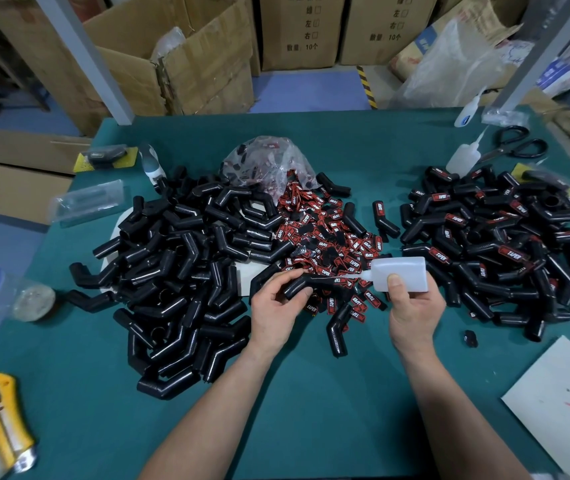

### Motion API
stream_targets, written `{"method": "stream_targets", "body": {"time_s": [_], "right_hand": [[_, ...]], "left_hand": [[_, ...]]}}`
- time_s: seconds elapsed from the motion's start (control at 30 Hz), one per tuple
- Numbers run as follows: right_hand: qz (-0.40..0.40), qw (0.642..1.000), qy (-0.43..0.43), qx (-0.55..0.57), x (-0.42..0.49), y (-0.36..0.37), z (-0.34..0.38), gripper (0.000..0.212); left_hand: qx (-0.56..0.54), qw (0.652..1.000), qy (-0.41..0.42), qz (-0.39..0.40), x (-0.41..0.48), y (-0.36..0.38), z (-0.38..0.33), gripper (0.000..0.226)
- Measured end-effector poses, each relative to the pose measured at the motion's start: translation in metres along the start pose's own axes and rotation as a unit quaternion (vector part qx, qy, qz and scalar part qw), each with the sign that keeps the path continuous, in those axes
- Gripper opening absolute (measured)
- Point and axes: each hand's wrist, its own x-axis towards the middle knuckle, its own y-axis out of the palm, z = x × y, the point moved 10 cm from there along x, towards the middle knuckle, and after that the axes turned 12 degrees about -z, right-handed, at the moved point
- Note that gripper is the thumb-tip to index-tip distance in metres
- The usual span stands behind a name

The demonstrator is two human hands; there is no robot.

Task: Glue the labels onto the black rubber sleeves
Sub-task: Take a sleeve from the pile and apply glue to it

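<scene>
Your forearms fill the near edge, and your hands meet over the middle of the table.

Your left hand has its fingers curled round one bent black sleeve, held just above the loose red-and-black labels. The sleeve's free arm runs roughly left to right, pointing at your right hand. That hand grips the glue bottle, thumb pressed on its front, with the nozzle aimed left and lying almost in line with the sleeve's free end. Whether the tip touches the rubber, or a label already sits there, I cannot tell.

So the coming move likely turns on that line. The sleeve lies directly left of the nozzle, and the right hand is the nearer one to close the gap.

Bare sleeves are heaped to your left and labelled ones to your right. A plastic bag spills labels behind. Scissors lie at the far right and a yellow knife at the near left.
</scene>
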Motion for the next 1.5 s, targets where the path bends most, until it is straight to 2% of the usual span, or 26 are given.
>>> {"method": "stream_targets", "body": {"time_s": [0.23, 0.37, 0.9, 1.03, 1.33, 1.5], "right_hand": [[-0.001, 1.0, 0.0, 0.005, -0.001, 0.0, 0.004, 0.023], [0.002, 1.0, 0.001, 0.009, -0.001, 0.001, 0.007, 0.011], [0.015, 1.0, -0.013, 0.017, -0.004, 0.005, 0.014, 0.018], [0.014, 1.0, -0.011, 0.018, -0.004, 0.004, 0.01, 0.012], [-0.003, 1.0, -0.024, 0.005, -0.001, 0.0, 0.008, 0.017], [0.001, 1.0, -0.019, -0.007, 0.0, -0.001, 0.002, 0.011]], "left_hand": [[0.001, 1.0, -0.007, -0.009, 0.0, -0.001, -0.003, 0.048], [0.001, 1.0, 0.0, -0.012, 0.0, -0.001, -0.005, 0.052], [-0.006, 1.0, -0.002, -0.013, 0.0, -0.001, -0.003, 0.049], [-0.007, 1.0, -0.009, -0.014, 0.0, -0.001, -0.002, 0.05], [-0.006, 1.0, -0.016, -0.025, 0.0, -0.003, -0.001, 0.041], [-0.005, 1.0, -0.008, -0.023, 0.0, -0.002, -0.002, 0.041]]}}
